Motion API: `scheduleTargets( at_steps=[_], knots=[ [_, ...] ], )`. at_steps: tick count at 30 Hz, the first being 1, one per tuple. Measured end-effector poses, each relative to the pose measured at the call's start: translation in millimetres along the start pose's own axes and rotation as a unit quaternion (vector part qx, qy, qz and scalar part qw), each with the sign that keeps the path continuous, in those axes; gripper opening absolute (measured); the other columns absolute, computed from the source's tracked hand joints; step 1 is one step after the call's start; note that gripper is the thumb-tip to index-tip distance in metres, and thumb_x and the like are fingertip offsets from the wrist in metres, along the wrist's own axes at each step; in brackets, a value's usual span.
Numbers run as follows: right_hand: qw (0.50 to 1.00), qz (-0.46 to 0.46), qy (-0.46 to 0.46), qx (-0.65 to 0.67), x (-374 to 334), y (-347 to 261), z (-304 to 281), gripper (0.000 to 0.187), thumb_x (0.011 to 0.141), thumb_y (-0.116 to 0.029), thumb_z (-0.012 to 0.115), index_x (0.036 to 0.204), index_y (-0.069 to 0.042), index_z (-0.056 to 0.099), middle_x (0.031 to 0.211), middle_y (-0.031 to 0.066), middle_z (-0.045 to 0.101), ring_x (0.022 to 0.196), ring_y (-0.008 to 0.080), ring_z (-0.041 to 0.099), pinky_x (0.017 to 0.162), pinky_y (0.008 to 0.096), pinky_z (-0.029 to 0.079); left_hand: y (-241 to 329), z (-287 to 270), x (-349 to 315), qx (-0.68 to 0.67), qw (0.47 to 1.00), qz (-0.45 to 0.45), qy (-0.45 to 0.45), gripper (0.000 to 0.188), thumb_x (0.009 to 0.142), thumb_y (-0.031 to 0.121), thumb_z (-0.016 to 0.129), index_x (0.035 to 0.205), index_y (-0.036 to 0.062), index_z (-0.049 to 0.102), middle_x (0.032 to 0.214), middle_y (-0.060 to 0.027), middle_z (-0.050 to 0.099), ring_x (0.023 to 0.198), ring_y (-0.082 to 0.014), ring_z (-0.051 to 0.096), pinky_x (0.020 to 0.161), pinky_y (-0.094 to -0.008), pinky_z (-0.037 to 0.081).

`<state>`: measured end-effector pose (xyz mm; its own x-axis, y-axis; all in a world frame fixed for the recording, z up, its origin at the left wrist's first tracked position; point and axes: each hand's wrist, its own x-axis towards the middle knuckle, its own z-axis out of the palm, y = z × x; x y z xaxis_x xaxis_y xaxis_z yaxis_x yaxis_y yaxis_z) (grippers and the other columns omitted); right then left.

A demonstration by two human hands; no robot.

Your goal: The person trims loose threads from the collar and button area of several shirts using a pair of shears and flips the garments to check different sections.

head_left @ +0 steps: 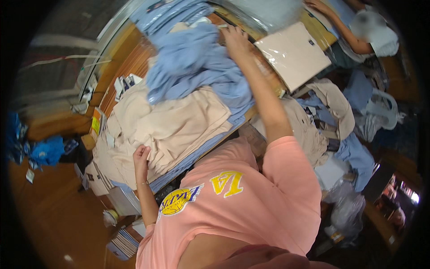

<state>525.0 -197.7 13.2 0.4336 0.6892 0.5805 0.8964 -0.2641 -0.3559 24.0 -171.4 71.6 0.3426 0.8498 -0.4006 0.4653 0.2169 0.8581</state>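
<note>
A heap of beige garments (179, 121) lies in loose folds on the table before me. My left hand (142, 154) is closed at its near left side, with the cloth bunched at the fingers. Beyond the beige cloth, crumpled light blue garments (188, 62) are piled. My right arm stretches forward past their right side. At the far end my right hand (236, 39) has its fingers apart, resting by a small white piece (222, 26) whose kind I cannot make out. Folded blue cloth (179, 167) shows beneath the beige along the table's near edge.
Plastic-wrapped blue garments (165, 15) are stacked at the far left. A flat beige packaged garment (293, 56) lies right of my arm. Further right are loose beige and blue garments (331, 107) and clear plastic bags (347, 208). Another person's arm (345, 33) reaches in at the far right.
</note>
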Motion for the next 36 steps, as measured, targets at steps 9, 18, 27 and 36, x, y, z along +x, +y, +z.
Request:
scheduleTargets(
  at_steps=[9, 18, 27, 36],
  knots=[
    [0.919, -0.029, -0.345, -0.191, -16.1, 17.8, -5.4, 0.026, 0.078, -0.007, 0.054, 0.102, 0.0, 0.059, 0.095, 0.0181, 0.063, 0.089, 0.0318, 0.062, 0.074, 0.0416, 0.049, 13.5, -11.7, -13.0, -0.159, 0.983, -0.005, -0.092, 0.012, 0.084, 0.008, 0.059, 0.094, 0.0015, 0.061, 0.085, 0.0018, 0.061, 0.076, -0.0035, 0.052, 0.068, -0.0173, 0.039],
    [0.86, 0.057, -0.448, -0.235, -33.4, -8.0, -28.1, 0.027, 0.077, -0.01, 0.054, 0.102, -0.001, 0.06, 0.094, 0.0173, 0.064, 0.089, 0.0335, 0.062, 0.074, 0.0423, 0.049, 16.8, -18.5, -18.8, -0.204, 0.967, -0.021, -0.151, 0.026, 0.082, 0.007, 0.061, 0.107, -0.0008, 0.058, 0.098, -0.0027, 0.062, 0.086, -0.0078, 0.057, 0.074, -0.0186, 0.045],
    [0.822, 0.137, -0.484, -0.269, -40.1, -18.8, -82.3, 0.029, 0.077, -0.014, 0.053, 0.103, -0.002, 0.06, 0.094, 0.0165, 0.064, 0.089, 0.0352, 0.061, 0.075, 0.0429, 0.048, 22.9, -23.0, -10.3, -0.328, 0.929, 0.035, -0.166, 0.023, 0.082, 0.006, 0.058, 0.105, -0.0011, 0.057, 0.099, -0.0032, 0.06, 0.09, -0.0082, 0.056, 0.076, -0.0195, 0.044],
    [0.974, 0.161, -0.099, 0.122, -105.8, -91.4, -161.4, 0.022, 0.077, -0.011, 0.059, 0.097, -0.003, 0.055, 0.068, 0.0035, 0.053, 0.062, 0.0152, 0.053, 0.055, 0.0281, 0.041, 74.3, 15.4, -19.5, -0.38, 0.888, 0.091, -0.244, 0.029, 0.087, 0.01, 0.055, 0.113, -0.0028, 0.053, 0.102, -0.0065, 0.06, 0.095, -0.0116, 0.056, 0.084, -0.0226, 0.044]
  ],
)
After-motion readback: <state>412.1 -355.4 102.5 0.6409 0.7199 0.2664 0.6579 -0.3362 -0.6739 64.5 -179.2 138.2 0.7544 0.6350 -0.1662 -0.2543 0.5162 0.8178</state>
